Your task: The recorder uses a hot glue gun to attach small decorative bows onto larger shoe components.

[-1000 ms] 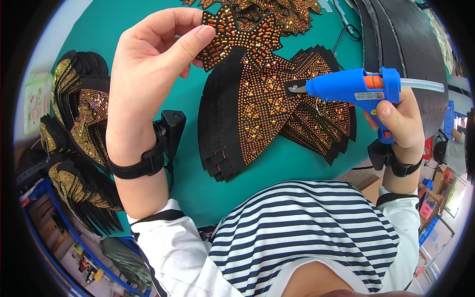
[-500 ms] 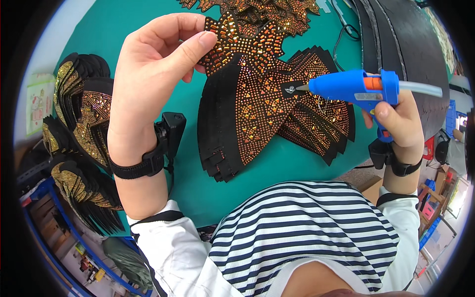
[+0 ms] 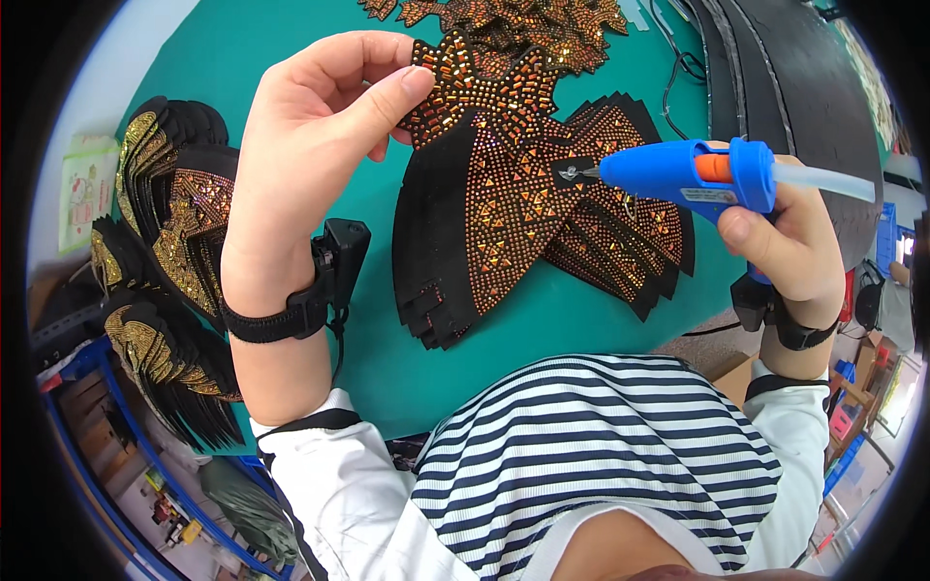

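Note:
Pinched between the thumb and fingers of my left hand (image 3: pixel 334 126) is a studded bow-shaped piece (image 3: pixel 484 92), black with orange and gold stones. It hangs over the upper part of a stack of black fan-shaped pieces (image 3: pixel 513 213) with rows of orange studs. My right hand (image 3: pixel 785 232) grips a blue glue gun (image 3: pixel 668 174) with an orange section and a clear glue stick in its back. The nozzle points left at a small blob of clear glue (image 3: pixel 570 173) on a black spot where the fanned pieces meet. Whether the tip touches the glue I cannot tell.
More studded pieces (image 3: pixel 542 34) lie heaped at the far side of the green table (image 3: pixel 358 387). Stacks of black and gold pieces (image 3: pixel 179 261) sit at the left edge. Large black sheets (image 3: pixel 775 87) and a dark cord (image 3: pixel 668 102) are at the right.
The glue gun has tilted slightly, its back end lower, and its nozzle stays by the glue spot. My left hand has shifted a little to the right with the bow-shaped piece.

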`<state>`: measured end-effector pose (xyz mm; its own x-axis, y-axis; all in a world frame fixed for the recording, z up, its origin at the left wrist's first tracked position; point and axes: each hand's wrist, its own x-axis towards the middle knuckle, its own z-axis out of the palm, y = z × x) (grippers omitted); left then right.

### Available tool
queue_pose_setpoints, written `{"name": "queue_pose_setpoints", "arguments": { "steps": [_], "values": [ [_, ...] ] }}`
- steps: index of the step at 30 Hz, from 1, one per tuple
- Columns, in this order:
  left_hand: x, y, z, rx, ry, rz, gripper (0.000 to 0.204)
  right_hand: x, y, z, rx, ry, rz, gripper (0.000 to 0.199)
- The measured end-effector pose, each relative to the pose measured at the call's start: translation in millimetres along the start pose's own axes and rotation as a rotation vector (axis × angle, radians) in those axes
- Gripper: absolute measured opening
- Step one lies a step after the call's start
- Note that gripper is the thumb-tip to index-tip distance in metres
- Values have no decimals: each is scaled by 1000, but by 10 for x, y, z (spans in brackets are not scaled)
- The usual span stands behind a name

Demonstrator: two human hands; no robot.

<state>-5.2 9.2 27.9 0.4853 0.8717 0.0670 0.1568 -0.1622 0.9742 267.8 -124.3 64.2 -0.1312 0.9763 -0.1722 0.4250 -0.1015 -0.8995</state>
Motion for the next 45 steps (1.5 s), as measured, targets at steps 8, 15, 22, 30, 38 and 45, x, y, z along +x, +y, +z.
{"name": "queue_pose_setpoints", "arguments": {
  "steps": [8, 15, 22, 30, 38, 45],
  "values": [
    [-9, 0, -5, 0, -7, 6, 18, 16, 69, -30, 75, -4, 48, 39],
    [6, -30, 6, -5, -14, -15, 18, 29, 140, -14, 99, 39, 23, 44],
    [-3, -40, 7, -1, -5, -16, 19, 50, 185, -17, 130, 35, 39, 40],
    [-3, -17, 15, 3, -10, -34, 19, -39, 159, 35, 62, 63, -1, 34],
    [-21, -26, 43, -2, -12, -46, 18, 24, -53, -11, -291, -176, -300, 39],
    [-2, 124, 101, -28, -105, -143, 19, 89, 535, -323, 640, 35, -166, 61]
  ]
}}
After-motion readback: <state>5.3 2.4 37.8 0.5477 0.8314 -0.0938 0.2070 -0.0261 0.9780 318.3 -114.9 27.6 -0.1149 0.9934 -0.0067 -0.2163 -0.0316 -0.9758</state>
